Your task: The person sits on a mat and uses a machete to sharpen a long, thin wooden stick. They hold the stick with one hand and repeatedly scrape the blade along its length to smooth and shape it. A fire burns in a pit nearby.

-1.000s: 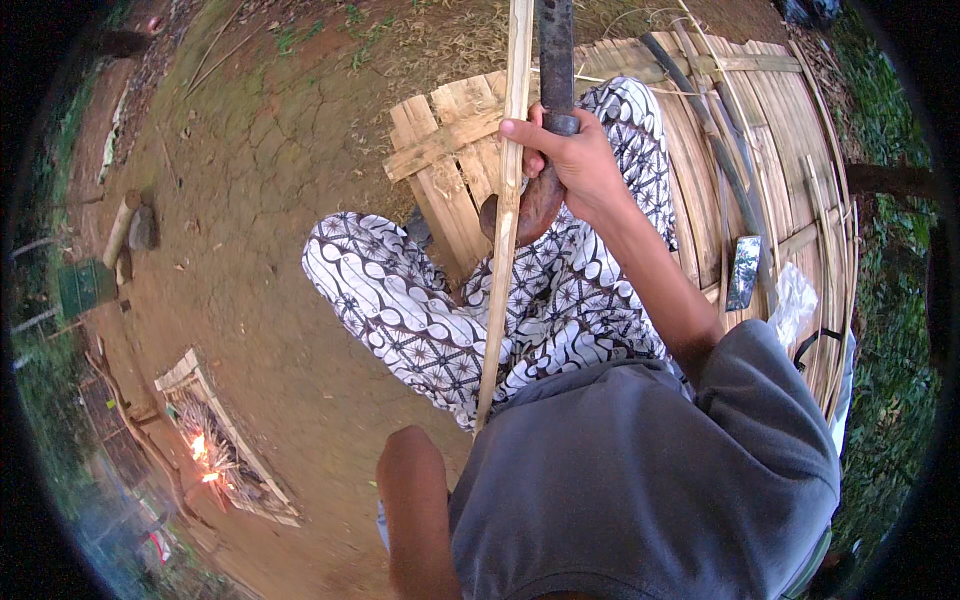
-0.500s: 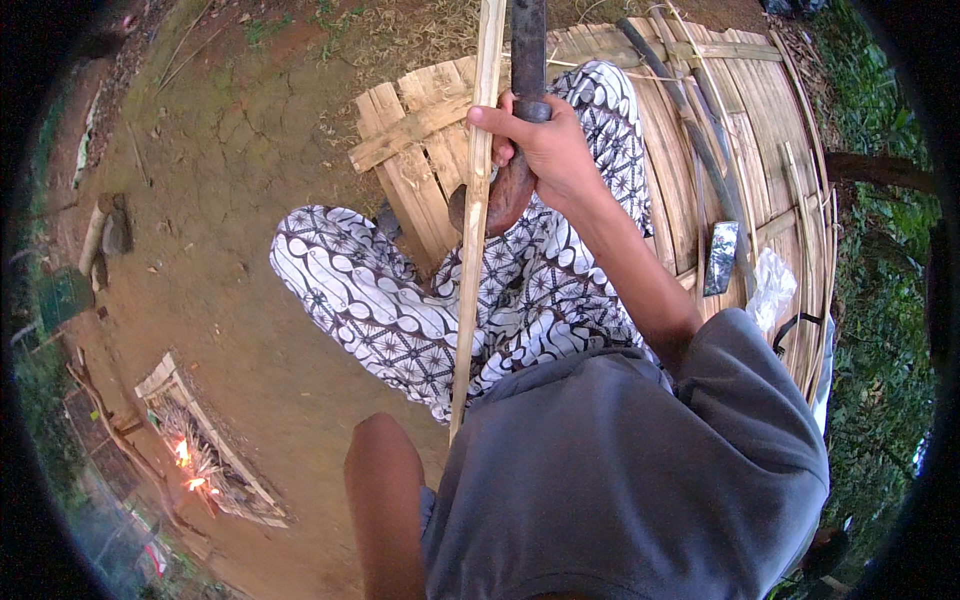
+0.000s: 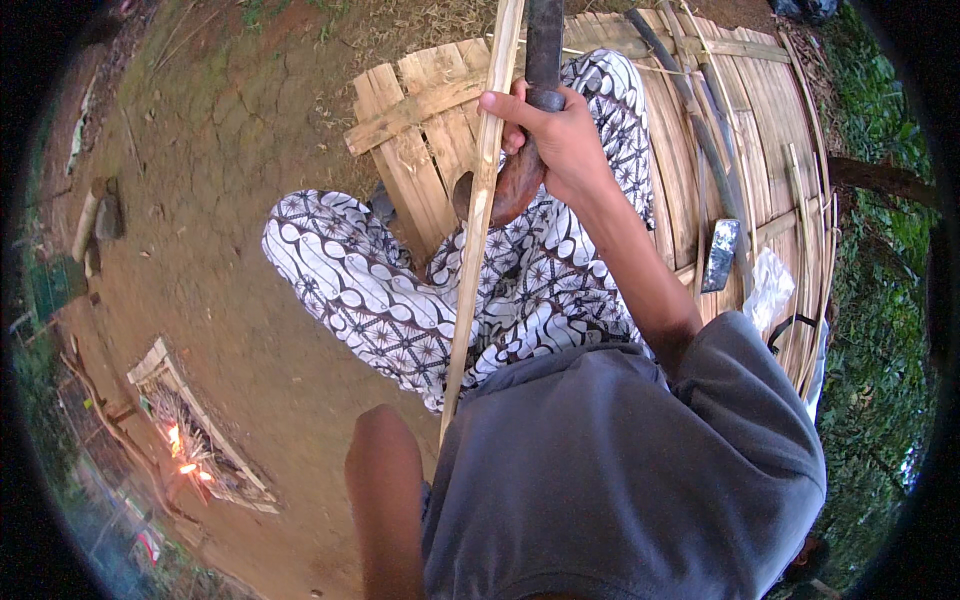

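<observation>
My right hand is closed round the brown, curved wooden handle of a machete. Its dark blade points away from me and runs off the top edge. The thumb of this hand presses on a long, pale bamboo strip that slants across my lap from the top edge to my left side. Only my bent left arm shows at the lower edge; my left hand is hidden.
I sit on a bamboo slat platform in patterned trousers. On my right lie a dark-screened phone, a clear plastic bag and several thin poles. A small fire burns on the ground at left.
The upper end of the bamboo strip and my right hand with the machete have shifted slightly right in the picture. The whole view has also shifted a little. The grip is the same.
</observation>
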`<action>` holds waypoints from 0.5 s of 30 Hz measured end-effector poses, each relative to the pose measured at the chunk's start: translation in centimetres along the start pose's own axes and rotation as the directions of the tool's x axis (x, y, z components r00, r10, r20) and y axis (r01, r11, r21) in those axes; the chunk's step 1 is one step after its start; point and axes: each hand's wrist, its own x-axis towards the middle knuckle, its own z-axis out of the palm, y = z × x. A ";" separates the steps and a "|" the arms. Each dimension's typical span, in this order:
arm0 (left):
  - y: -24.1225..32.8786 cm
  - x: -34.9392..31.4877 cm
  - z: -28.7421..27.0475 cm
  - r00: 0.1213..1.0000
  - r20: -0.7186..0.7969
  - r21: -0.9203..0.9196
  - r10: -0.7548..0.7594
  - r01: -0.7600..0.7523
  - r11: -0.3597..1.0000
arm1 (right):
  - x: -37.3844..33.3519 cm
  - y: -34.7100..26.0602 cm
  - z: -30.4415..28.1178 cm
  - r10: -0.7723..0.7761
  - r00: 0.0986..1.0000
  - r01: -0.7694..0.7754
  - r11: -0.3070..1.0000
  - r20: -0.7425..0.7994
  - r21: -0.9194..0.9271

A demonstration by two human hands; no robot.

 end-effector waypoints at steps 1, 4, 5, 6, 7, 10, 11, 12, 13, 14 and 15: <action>0.1 0.0 0.1 1.000 -0.005 0.002 0.002 -0.002 1.000 | 0.1 -0.1 0.0 -0.005 1.000 0.005 1.000 -0.003 -0.004; 0.1 -0.2 -0.1 1.000 -0.008 0.015 -0.007 0.007 1.000 | 0.0 0.2 -0.3 0.016 1.000 -0.017 1.000 -0.015 -0.012; 0.1 -0.2 0.0 1.000 -0.014 0.023 -0.013 0.013 1.000 | 0.2 0.2 -0.3 0.015 1.000 -0.015 1.000 -0.010 -0.004; -0.1 -0.1 0.1 1.000 -0.017 0.022 -0.011 0.012 1.000 | 0.4 0.2 -0.3 0.014 1.000 -0.014 1.000 -0.005 0.005; 0.0 -0.1 0.0 1.000 -0.020 0.027 -0.015 0.015 1.000 | 0.4 0.2 -0.2 0.014 1.000 -0.014 1.000 0.003 0.015; 0.1 -0.3 0.0 0.999 -0.034 0.068 -0.026 0.028 0.997 | 0.3 0.0 -0.4 0.004 1.000 -0.003 1.000 -0.022 0.019; -0.1 -0.3 0.2 0.999 -0.041 0.090 -0.029 0.032 0.995 | 0.3 0.0 -0.8 -0.003 0.999 0.003 1.000 -0.039 0.018; -0.3 -0.8 0.2 0.997 -0.069 0.161 -0.043 0.053 0.985 | 0.3 0.1 -1.2 -0.011 0.999 0.012 1.000 -0.050 0.018; 0.0 -1.7 -0.6 0.986 -0.126 0.348 -0.107 0.145 0.926 | 0.5 0.2 -1.0 -0.002 1.000 0.003 1.000 -0.029 0.018; 0.2 -2.5 -0.6 0.976 -0.119 0.455 -0.181 0.216 0.864 | 0.8 0.3 -0.7 0.007 1.000 -0.007 1.000 -0.009 0.018; -0.3 -3.4 -0.3 0.953 -0.052 0.527 -0.299 0.281 0.802 | 0.8 0.3 -0.8 -0.015 1.000 0.015 1.000 -0.024 -0.002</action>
